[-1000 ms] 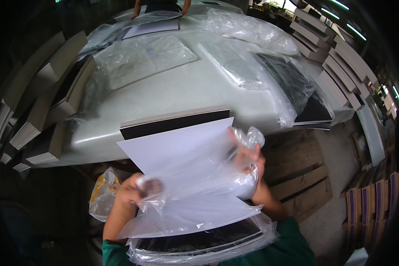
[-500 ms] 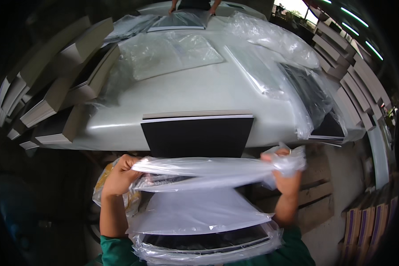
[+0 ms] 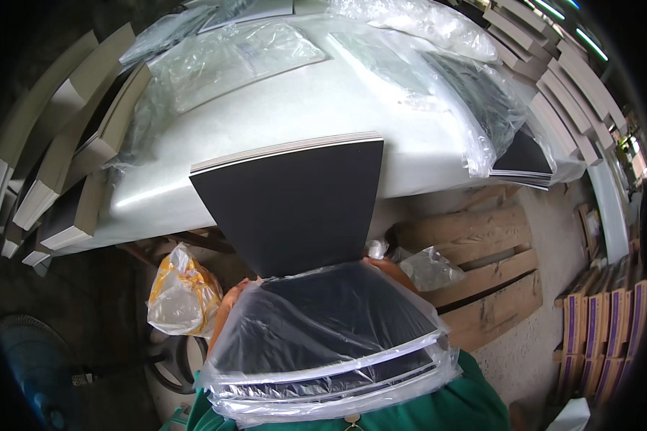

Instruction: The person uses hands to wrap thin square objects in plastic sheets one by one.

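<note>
Hands [image 3: 237,290] at far corners of clear bag [image 3: 329,312]

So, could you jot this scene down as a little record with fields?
Hands: left hand and right hand, near the far corners of the clear plastic; grip mostly hidden
Under plastic: something dark
Ahead: black-topped stack, jutting over the near edge of the pale table
Lower left: yellow-and-clear bag
Right: wooden boards
</note>
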Motion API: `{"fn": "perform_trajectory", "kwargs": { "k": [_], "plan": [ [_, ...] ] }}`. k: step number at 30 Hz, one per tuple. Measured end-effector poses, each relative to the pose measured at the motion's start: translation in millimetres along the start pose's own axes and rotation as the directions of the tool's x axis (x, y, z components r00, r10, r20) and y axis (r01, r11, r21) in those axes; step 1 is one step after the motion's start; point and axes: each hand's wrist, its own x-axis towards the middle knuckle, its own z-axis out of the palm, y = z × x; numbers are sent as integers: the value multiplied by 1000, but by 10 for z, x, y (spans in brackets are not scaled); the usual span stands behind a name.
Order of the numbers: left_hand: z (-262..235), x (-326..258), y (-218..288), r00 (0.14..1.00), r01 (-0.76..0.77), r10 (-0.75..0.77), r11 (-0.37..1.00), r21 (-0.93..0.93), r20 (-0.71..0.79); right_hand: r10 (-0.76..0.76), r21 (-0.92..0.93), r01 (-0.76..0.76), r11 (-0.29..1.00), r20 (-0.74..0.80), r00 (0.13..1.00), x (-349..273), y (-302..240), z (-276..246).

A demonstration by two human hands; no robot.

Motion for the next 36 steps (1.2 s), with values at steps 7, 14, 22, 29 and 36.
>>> {"fn": "perform_trajectory", "kwargs": {
  "k": [7,14,22,29,36],
  "plan": [
    [618,-800,1198,983,-177,122,811,558,135,-487,54,488,871,216,846,-697,-1144,-34],
    [3020,-1826,1887,502,-808,558,31,588,661,-498,395,305,867,721,481,-1495,-1867,1792],
    [2858,-1529,1684,599,-796,730,501,338,329,-509,246,445,861,423,750,-1322,-1834,1727],
    [2818,-1521,1687,590,-752,746,370,545,307,-594,312,514,799,276,755,-1330,-1856,1849],
    [2856,-1508,1649,492,-849,810,365,382,319,-498,349,378,858,379,780,-1298,-1847,1833]
  ]
}}
